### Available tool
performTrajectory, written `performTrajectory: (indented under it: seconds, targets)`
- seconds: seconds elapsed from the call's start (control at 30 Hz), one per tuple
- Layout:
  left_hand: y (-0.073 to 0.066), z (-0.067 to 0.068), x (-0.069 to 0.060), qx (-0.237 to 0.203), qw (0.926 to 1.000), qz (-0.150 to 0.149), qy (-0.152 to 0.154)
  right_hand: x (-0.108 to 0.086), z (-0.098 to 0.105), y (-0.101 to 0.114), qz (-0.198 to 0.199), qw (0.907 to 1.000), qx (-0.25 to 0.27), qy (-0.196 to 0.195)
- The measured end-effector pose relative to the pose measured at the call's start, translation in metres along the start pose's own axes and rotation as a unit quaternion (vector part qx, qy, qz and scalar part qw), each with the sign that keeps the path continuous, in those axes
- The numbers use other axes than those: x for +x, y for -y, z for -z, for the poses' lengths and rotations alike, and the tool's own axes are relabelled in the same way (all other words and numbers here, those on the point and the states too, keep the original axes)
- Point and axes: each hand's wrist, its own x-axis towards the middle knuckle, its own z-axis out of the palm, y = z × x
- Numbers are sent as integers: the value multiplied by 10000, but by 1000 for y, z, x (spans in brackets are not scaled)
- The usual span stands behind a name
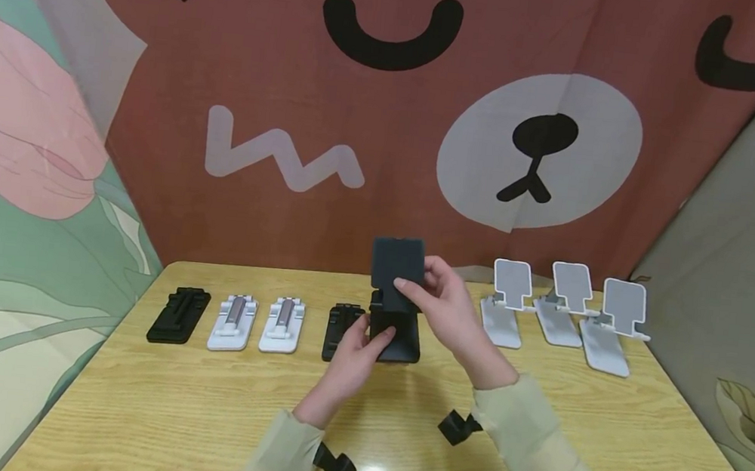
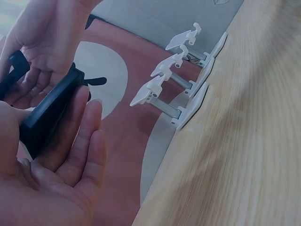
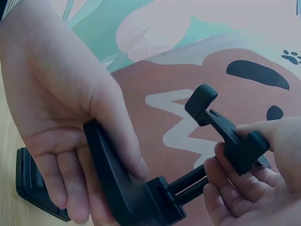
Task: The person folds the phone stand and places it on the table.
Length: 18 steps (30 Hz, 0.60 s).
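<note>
Both hands hold a black phone stand [image 1: 397,262] above the table, its top plate raised from the base. My left hand [image 1: 347,365] grips the base [image 3: 117,181] by its edge, thumb on one face and fingers behind. The top plate with its two hooks is pinched by my right hand [image 1: 453,311], thumb on the front and fingers behind. In the right wrist view, a twin-rod neck [image 3: 188,184] shows between base and plate. Just behind the left hand lies a folded black stand [image 1: 340,329], partly covered by that hand and the held stand.
Left on the wooden table [image 1: 196,415] lie a folded black stand [image 1: 178,316] and two folded white stands [image 1: 232,325]. Three white stands [image 1: 500,325] stand unfolded at the right. A curtain with a bear print [image 1: 284,75] hangs behind the table's back edge.
</note>
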Motion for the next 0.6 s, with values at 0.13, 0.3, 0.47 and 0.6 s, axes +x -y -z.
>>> performTrajectory:
  seconds: [0.13,0.3,0.47,0.6]
  targets:
    - [0,0,-2,-117,9999,-22,56,0,1,-1,45,9999,-154,5]
    - [-1,1,-2,-89,10000,-42,12,2,9,-1,109,9993,-198,301]
    - [-4,2,-4,-36,9999,-71,81,4,15,-4,71,9994,-229,240]
    - [-6,2,-6,-58,9997,-98,209,6,17,-8,-109,9992,-154,361]
